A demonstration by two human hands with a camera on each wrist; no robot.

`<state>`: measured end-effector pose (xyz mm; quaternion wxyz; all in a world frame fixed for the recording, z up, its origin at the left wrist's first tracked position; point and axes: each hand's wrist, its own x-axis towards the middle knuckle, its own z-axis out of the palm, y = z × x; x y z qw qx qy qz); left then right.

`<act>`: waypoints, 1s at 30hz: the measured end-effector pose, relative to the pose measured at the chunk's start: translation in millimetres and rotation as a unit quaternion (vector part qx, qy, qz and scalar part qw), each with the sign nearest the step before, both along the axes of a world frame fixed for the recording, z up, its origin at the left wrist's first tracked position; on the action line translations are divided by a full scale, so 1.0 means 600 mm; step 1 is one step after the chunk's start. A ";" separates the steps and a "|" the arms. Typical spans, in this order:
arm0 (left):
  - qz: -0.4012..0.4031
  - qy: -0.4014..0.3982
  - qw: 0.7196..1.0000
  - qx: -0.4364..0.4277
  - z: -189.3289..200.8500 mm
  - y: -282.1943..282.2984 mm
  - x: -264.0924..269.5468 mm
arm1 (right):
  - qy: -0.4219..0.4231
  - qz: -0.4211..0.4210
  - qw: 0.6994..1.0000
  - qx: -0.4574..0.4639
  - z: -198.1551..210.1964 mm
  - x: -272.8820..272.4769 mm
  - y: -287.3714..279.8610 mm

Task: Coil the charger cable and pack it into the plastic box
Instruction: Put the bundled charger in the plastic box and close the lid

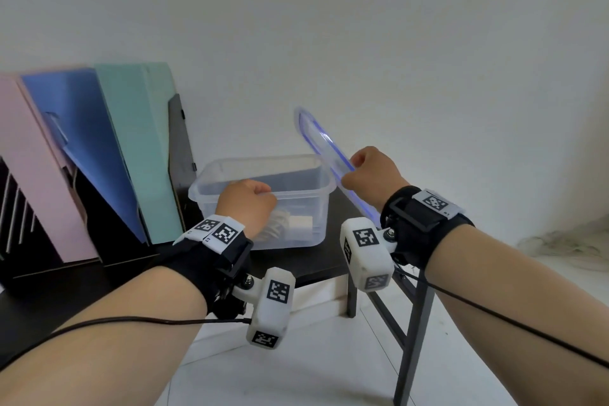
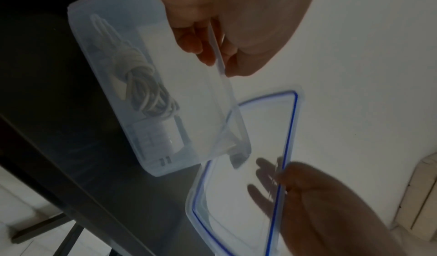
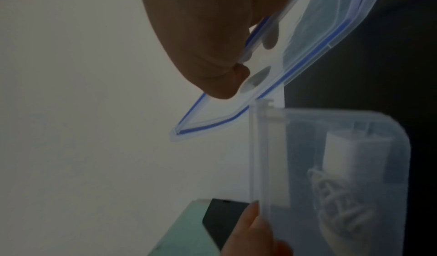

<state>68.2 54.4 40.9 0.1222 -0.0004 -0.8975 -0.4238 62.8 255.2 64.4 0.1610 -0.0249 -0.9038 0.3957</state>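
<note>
A clear plastic box [image 1: 298,224] stands on the dark table [image 1: 306,260]. Inside it lie the coiled white cable [image 2: 141,84] and the white charger block [image 1: 300,222], also seen as cable [image 3: 340,209] and block [image 3: 340,155] in the right wrist view. My left hand [image 1: 247,204] grips the near rim of the box [image 2: 220,58], fingers curled over the edge. My right hand [image 1: 372,175] pinches the clear lid with the blue seal [image 1: 324,145], held tilted on edge in the air just right of the box. The lid [image 2: 238,194] has a corner close to the box's corner.
Pink, blue and mint file holders [image 1: 99,155] stand in a black rack at the left, close to the box. The table's right edge and a dark metal leg [image 1: 415,333] are near the lid. A white wall lies behind; pale floor below.
</note>
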 end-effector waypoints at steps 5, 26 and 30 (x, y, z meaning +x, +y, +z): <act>-0.041 -0.019 0.999 -0.001 0.001 -0.013 0.006 | -0.001 0.029 0.999 0.030 0.021 -0.004 -0.045; 0.077 -0.018 0.991 0.109 -0.013 -0.126 -0.002 | -0.028 0.117 0.954 0.273 0.032 -0.016 -0.169; 0.047 -0.028 0.994 0.091 -0.024 -0.137 -0.011 | -0.006 0.122 0.956 0.265 0.023 -0.014 -0.174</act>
